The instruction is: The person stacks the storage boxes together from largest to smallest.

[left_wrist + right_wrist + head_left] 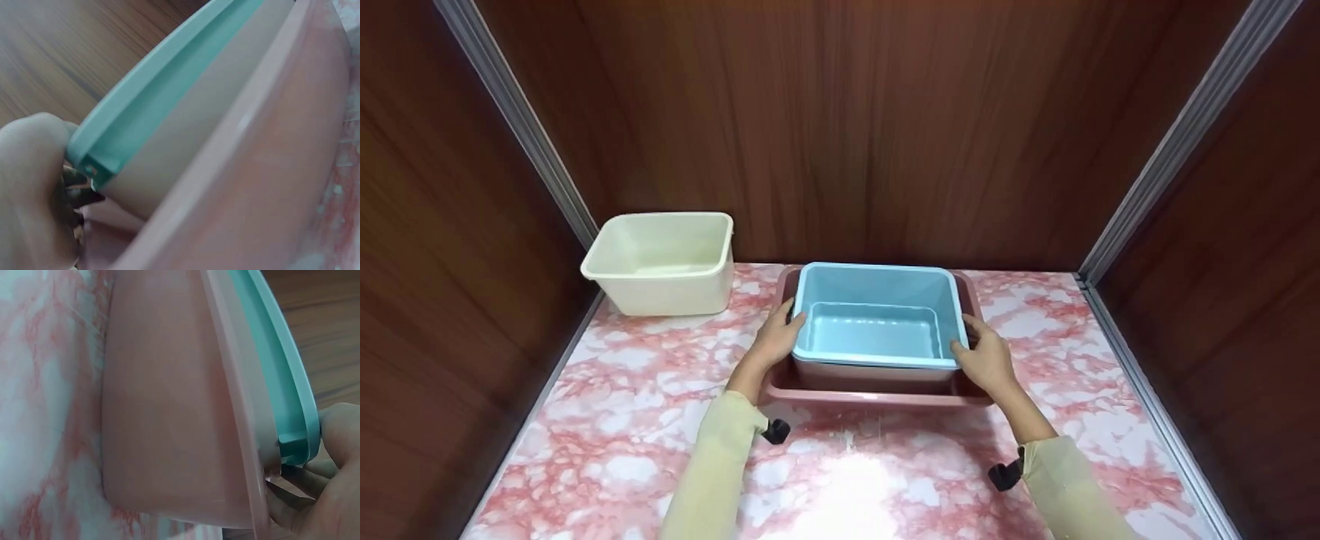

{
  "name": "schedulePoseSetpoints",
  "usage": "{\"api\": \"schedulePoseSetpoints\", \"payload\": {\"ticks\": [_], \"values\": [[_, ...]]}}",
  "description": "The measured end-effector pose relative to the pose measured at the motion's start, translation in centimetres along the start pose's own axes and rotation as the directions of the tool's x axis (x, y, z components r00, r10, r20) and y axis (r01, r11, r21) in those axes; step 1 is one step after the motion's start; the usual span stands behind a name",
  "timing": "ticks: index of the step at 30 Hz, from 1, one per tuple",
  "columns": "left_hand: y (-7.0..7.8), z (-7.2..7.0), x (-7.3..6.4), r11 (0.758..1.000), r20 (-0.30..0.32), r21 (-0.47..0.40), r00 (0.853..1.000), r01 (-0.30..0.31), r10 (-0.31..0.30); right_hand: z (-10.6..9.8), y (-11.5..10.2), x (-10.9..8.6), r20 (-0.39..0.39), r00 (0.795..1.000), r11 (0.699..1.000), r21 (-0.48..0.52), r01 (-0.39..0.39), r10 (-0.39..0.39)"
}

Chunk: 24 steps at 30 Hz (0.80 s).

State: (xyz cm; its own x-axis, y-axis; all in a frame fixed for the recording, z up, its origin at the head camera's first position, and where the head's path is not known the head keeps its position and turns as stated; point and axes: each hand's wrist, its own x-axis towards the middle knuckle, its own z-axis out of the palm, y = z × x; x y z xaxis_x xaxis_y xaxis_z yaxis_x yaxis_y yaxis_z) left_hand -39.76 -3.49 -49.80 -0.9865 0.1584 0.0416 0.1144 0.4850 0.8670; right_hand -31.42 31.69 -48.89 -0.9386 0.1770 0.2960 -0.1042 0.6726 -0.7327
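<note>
A light blue plastic bin (877, 283) sits in the middle of the head view, nested over a greyish-beige bin (870, 375). Both stand inside a larger pink bin (877, 399). My left hand (775, 339) grips the blue bin's left rim, thumb on top and fingers beneath. On the opposite side my right hand (987, 361) holds the right rim the same way. In the left wrist view, the left hand's fingers (79, 197) curl under the blue rim. The right wrist view has the right hand's fingers (304, 481) between the blue rim and the pink bin's edge.
A cream bin (667, 291) stands at the back left of the pink-and-white marbled table (630, 427). Dark wood panels (840, 135) rise behind and on both sides, with metal strips (1185, 112) along the corners.
</note>
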Motion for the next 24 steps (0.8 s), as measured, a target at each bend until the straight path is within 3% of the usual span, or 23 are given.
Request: {"api": "schedulePoseSetpoints", "payload": {"ticks": [4, 8, 15, 19, 24], "values": [[-0.9, 0.3, -0.3, 0.997, -0.047, -0.065, 0.999, -0.03, 0.027, 0.1, 0.4, -0.8, -0.007, 0.997, 0.995, -0.062, 0.075, -0.075], [-1.3, 0.6, -0.8, 0.995, -0.108, -0.077, 0.993, -0.064, 0.055, 0.4, 1.1, -2.2, -0.013, 0.986, 0.979, -0.124, 0.162, -0.165], [-1.9, 0.8, -1.1, 0.978, -0.236, -0.158, 0.967, -0.138, 0.098, 1.4, 2.9, -3.5, -0.047, 0.937, 0.915, -0.237, 0.326, -0.346], [-2.0, 0.8, -1.3, 0.966, -0.296, -0.166, 0.944, -0.199, 0.144, 1.5, 3.3, -3.8, -0.033, 0.928, 0.895, -0.281, 0.347, -0.37], [-2.0, 0.8, -1.3, 0.961, -0.336, -0.138, 0.924, -0.24, 0.183, 1.6, 3.3, -3.9, -0.01, 0.943, 0.909, -0.273, 0.317, -0.332]]}}
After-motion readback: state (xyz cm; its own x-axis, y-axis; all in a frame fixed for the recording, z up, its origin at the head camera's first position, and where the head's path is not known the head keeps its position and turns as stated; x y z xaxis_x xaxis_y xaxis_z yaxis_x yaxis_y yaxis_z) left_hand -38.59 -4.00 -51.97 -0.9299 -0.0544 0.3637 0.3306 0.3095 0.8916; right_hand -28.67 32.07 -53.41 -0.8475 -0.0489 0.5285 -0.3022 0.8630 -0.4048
